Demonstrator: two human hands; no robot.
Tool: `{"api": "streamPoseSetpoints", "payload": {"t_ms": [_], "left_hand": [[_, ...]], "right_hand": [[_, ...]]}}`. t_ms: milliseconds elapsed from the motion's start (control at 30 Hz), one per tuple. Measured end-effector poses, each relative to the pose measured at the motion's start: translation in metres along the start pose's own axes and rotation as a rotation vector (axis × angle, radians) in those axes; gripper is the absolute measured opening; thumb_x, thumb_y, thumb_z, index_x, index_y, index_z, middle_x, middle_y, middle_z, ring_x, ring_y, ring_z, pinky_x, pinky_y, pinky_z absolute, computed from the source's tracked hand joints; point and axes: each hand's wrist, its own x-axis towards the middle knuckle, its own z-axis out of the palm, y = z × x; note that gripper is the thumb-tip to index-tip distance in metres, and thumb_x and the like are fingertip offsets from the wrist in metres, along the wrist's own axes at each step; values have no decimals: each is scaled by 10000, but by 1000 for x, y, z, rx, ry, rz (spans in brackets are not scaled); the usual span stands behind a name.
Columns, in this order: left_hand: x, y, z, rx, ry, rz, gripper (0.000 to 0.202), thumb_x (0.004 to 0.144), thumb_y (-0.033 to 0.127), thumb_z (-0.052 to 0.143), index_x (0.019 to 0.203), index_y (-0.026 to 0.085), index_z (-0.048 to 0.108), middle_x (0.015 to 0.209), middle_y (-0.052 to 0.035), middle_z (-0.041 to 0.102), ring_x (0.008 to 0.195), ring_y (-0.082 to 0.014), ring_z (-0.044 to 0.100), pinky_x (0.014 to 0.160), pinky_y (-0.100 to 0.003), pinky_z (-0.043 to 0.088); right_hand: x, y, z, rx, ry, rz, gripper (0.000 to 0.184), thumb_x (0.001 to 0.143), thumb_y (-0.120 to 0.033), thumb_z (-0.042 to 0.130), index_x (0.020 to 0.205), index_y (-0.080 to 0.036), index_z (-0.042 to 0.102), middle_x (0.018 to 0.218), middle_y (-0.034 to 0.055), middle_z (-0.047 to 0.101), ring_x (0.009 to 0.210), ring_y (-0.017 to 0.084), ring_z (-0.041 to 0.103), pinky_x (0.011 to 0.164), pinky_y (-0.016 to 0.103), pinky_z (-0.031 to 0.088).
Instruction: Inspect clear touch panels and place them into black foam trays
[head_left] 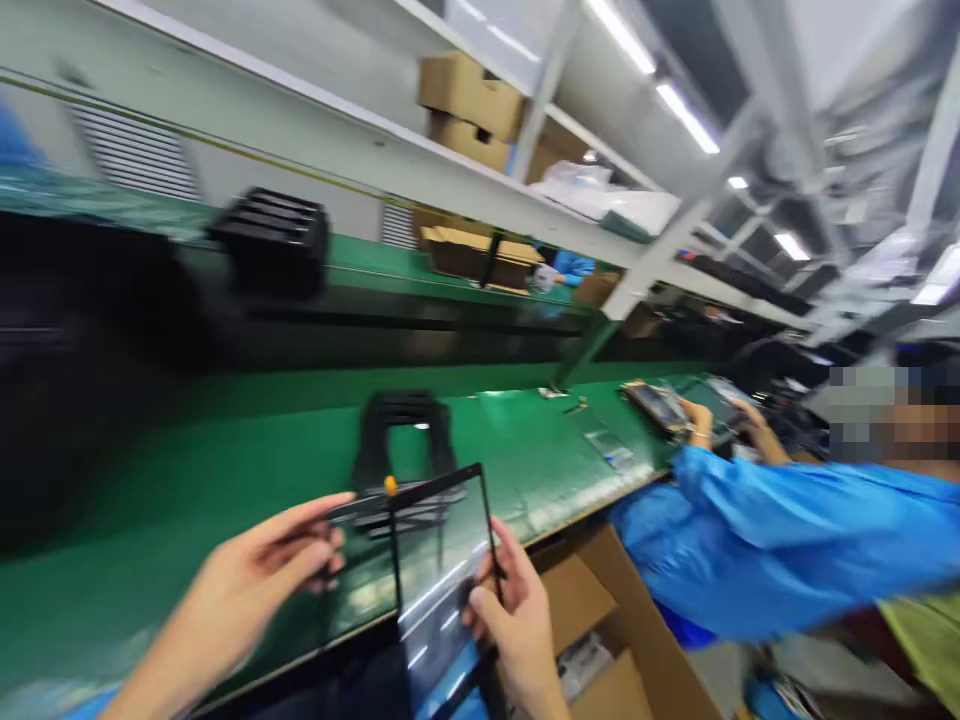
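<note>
Clear, black-framed panel (pixel 442 560) is held above the surface (pixel 232 460)'s front edge, its side clamped by the right hand (pixel 514 615), probably keeping the middle unsmudged; dark strip (pixel 366 504) is pinched by the left hand (pixel 274 570), perhaps for steadying.

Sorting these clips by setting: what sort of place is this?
Likely a factory assembly line: a long green bench under a shelf with cartons, a co-worker's blue sleeve farther along it, and a black-framed clear panel in the right hand.
</note>
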Motion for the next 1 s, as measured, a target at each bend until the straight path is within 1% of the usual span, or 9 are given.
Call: {"api": "streamPoseSetpoints", "payload": {"t_ms": [33,67,167,267,367,567,700,833,1000], "left_hand": [[-4,-2,-4,-25,17,1,513,666,549,922,1104,301,824,873,-50,754,734,-269,720,628,-391,632],[-6,-3,-5,-52,15,10,519,625,520,942,1086,304,842,831,-47,749,700,-263,715,605,-378,623],[-8,-1,-1,-115,-14,51,475,680,416,927,1128,279,849,831,-55,750,692,-228,713,586,-317,598],[-11,0,3,-132,-32,88,442,733,368,907,1161,280,841,841,-52,748,697,-206,709,590,-284,592],[-14,-2,2,-124,-38,110,419,771,353,887,1181,282,834,848,-50,747,701,-200,701,602,-280,595],[-17,-2,1,-93,-14,145,404,786,363,871,1179,276,831,858,-58,767,690,-207,702,608,-293,603],[-21,1,4,-78,7,181,430,797,351,857,1208,233,818,818,-62,770,662,-206,698,607,-297,606],[-24,0,7,-95,6,214,410,834,321,830,1217,174,808,839,-71,773,681,-196,699,613,-282,608],[-28,-2,9,-115,8,236,361,829,256,837,1182,182,827,859,-65,772,703,-175,696,622,-244,600]], "right_hand": [[-5,3,1,-5,-3,9,772,718,-349,925,1428,-261,635,877,-24,649,515,107,640,421,201,501],[-8,6,2,-11,-8,22,752,735,-355,921,1425,-267,639,872,-25,646,514,108,637,423,206,505],[-15,11,3,-40,-31,64,748,730,-372,936,1415,-273,650,866,-16,649,507,127,643,405,219,497],[-21,10,6,-60,-12,76,758,690,-389,958,1383,-260,680,850,0,652,493,152,640,376,236,476],[-24,6,11,-59,42,74,705,694,-358,938,1353,-276,703,851,-6,653,484,143,638,376,226,466],[-28,0,17,-49,7,99,640,743,-278,886,1356,-304,703,845,-28,649,490,122,656,394,192,472],[-31,-3,20,-34,13,104,625,732,-285,901,1329,-338,722,844,-31,663,493,121,661,408,192,481],[-32,-7,22,-36,15,101,622,705,-304,925,1293,-390,743,833,-38,676,491,119,653,406,186,461],[-33,-8,24,-40,24,86,615,727,-316,921,1306,-394,729,844,-35,679,502,126,655,408,194,465]]}}
